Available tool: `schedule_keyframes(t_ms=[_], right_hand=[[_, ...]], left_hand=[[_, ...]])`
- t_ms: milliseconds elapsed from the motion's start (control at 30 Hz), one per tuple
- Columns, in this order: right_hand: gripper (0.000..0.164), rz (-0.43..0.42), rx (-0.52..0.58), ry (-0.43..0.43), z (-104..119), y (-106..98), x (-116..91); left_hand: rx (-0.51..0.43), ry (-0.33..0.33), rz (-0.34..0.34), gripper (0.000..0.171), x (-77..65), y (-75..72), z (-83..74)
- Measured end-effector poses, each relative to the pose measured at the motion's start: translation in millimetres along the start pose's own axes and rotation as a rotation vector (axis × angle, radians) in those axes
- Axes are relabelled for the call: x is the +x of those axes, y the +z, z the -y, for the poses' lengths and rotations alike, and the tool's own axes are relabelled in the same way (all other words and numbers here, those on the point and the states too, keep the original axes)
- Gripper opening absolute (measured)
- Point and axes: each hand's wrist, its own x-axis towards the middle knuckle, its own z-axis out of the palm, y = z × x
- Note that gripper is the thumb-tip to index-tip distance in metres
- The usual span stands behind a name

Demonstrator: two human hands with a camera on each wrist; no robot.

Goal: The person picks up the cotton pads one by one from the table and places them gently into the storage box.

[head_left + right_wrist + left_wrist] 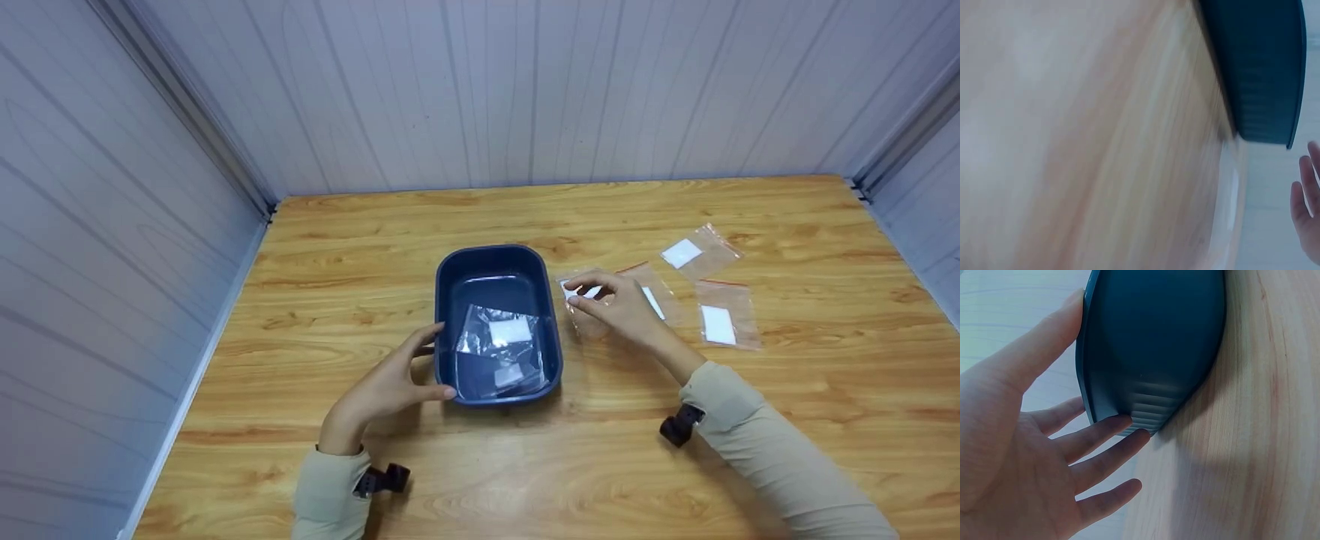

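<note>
A dark blue plastic basin (pixel 499 401) stands on the wooden table, with two clear zip bags (pixel 469 334) holding white pieces inside it. Against its left side rests my left hand (pixel 382 386), thumb at the rim and fingers (pixel 1103 461) spread along the outer wall. To the right of the basin, my right hand (pixel 615 304) hovers over a zip bag (pixel 585 324) with a white piece, thumb and index finger apart. The right wrist view catches this hand (pixel 1310 208) at its right edge, above the flat bag (pixel 1224 202).
Three more zip bags lie right of the right hand: one partly behind the hand (pixel 651 296), one farther back (pixel 709 255) and one at the far right (pixel 739 319). Pale panelled walls (pixel 495 97) enclose the table (pixel 337 247) at the back and sides.
</note>
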Motion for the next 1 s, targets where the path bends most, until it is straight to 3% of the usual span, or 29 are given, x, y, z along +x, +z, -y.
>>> schedule_keyframes(t_ms=[267,500,767,1000], right_hand=[[0.031,0.166,-0.040,0.074,-9,-10,10],[0.034,0.247,-0.074,0.091,-59,-12,19],[0.034,0.345,-0.052,0.099,-70,-16,19],[0.037,0.369,-0.096,0.138,-78,-18,17]], left_hand=[[-0.006,0.007,0.010,0.097,-0.1,-0.4,0.9],[-0.008,-0.005,0.006,0.097,0.1,-0.1,1.0],[0.000,-0.011,-0.005,0.096,0.9,0.5,1.6],[0.003,-0.002,0.000,0.096,0.6,0.2,1.7]])
